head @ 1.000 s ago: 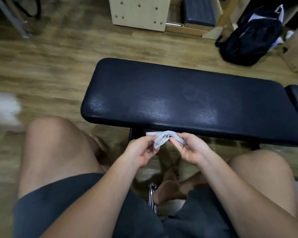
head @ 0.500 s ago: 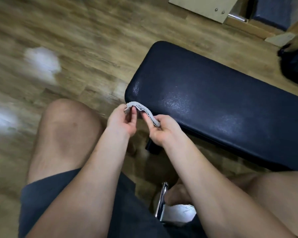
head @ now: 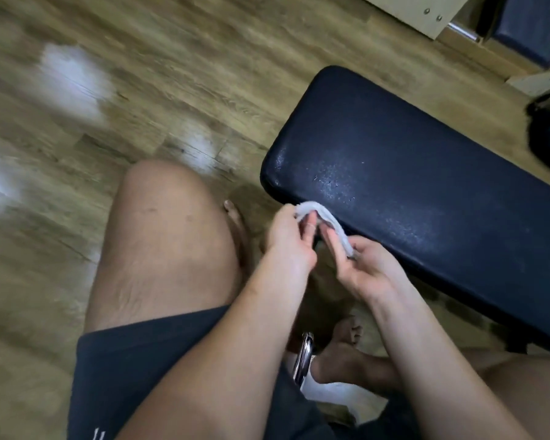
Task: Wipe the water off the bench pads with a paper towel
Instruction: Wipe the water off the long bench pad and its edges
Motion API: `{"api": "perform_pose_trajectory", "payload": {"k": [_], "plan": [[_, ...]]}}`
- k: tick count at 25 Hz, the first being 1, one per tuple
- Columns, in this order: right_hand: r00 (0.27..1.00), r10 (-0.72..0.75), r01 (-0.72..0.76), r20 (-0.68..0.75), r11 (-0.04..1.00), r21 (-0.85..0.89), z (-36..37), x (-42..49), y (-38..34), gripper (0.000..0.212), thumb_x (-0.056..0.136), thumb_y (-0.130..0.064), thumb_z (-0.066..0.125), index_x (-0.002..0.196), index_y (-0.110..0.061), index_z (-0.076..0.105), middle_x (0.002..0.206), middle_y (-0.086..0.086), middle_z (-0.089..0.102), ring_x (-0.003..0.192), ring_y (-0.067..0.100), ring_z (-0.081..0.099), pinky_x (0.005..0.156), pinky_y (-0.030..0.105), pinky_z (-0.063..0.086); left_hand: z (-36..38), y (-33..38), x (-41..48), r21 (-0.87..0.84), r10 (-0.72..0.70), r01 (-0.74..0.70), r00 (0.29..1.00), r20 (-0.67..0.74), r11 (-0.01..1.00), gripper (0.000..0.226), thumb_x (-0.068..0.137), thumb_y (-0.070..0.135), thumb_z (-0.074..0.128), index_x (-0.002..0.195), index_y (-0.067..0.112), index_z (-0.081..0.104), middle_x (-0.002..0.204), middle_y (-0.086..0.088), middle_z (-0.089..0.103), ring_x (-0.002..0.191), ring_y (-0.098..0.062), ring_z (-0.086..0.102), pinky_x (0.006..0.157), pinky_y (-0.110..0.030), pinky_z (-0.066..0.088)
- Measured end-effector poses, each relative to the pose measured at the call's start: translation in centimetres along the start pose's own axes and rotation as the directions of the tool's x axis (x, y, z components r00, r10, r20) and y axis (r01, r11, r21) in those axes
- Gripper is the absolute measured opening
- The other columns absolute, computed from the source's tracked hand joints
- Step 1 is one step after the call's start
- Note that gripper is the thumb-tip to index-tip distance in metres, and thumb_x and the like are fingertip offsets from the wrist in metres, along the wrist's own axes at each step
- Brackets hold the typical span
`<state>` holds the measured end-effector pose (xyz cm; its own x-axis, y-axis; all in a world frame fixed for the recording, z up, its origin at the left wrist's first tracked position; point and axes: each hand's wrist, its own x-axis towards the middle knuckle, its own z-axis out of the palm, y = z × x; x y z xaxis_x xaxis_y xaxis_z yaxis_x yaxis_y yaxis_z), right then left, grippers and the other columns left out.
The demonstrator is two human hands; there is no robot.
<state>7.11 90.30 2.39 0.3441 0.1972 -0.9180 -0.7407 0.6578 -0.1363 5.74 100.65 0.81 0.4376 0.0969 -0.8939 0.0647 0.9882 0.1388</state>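
Head view: the left hand [head: 288, 238] pinched one end of a folded paper towel [head: 326, 222], fingers curled round it. The right hand [head: 362, 268] held the other end between thumb and half-bent fingers. The towel arched between both hands, just at the near edge of the dark bench pad [head: 426, 173]. Fine water droplets showed on the pad near that edge. The wooden floor [head: 172, 74] lay beneath.

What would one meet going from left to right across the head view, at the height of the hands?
Wood floor → left knee → left hand → paper towel → right hand → bench pad.
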Motion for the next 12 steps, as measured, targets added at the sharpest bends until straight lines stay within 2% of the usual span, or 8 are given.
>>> {"api": "perform_pose_trajectory", "payload": {"k": [2,5,8,10,12], "plan": [[0.998,0.044,-0.041,0.033,0.997,-0.072,4.2,1.3,2.6,0.022,0.09,0.014,0.044,0.101,0.027,0.057,0.114,0.028,0.063,0.118,0.03,0.058,0.084,0.028,0.052,-0.3,4.7,0.9,-0.102,0.15,-0.152,0.988,-0.03,0.983,0.02,0.096,0.003,0.047,0.079,0.008,0.055,0.081,-0.005,0.058,0.069,-0.008,0.057,0.059,-0.015,0.054],[0.997,0.051,-0.051,0.064,0.999,-0.012,7.8,2.3,5.1,0.032,0.09,0.017,0.04,0.12,0.023,0.051,0.127,0.026,0.057,0.119,0.034,0.057,0.081,0.028,0.054,0.1,9.0,0.6,-0.107,0.23,-0.222,0.971,0.066,0.969,0.019,0.098,0.002,0.047,0.081,0.001,0.056,0.083,-0.009,0.059,0.074,-0.011,0.058,0.069,-0.018,0.055],[0.996,0.016,-0.016,0.089,1.0,-0.006,6.3,1.7,4.1,0.029,0.09,0.017,0.039,0.115,0.026,0.051,0.126,0.03,0.057,0.117,0.037,0.058,0.086,0.029,0.053,0.7,7.3,0.1,-0.04,0.196,-0.194,0.98,0.045,0.98,0.016,0.096,0.004,0.051,0.083,0.0,0.058,0.082,-0.009,0.06,0.07,-0.013,0.059,0.066,-0.016,0.055],[0.996,0.042,-0.042,0.082,0.999,0.001,4.0,0.8,2.4,0.022,0.09,0.015,0.04,0.101,0.03,0.054,0.118,0.035,0.059,0.111,0.04,0.061,0.08,0.033,0.056,0.8,5.2,-0.4,0.026,0.199,-0.199,0.98,-0.002,0.98,0.009,0.095,0.005,0.053,0.091,0.002,0.06,0.084,-0.008,0.061,0.068,-0.013,0.06,0.059,-0.016,0.057],[0.996,0.053,-0.057,0.073,0.997,0.051,1.0,-0.2,0.1,0.022,0.091,0.012,0.041,0.098,0.029,0.054,0.115,0.037,0.06,0.103,0.04,0.064,0.071,0.037,0.058,1.1,2.7,-0.8,0.125,0.177,-0.175,0.984,-0.005,0.977,0.009,0.092,0.0,0.052,0.088,-0.002,0.06,0.086,-0.011,0.063,0.071,-0.015,0.063,0.061,-0.019,0.058]]}}
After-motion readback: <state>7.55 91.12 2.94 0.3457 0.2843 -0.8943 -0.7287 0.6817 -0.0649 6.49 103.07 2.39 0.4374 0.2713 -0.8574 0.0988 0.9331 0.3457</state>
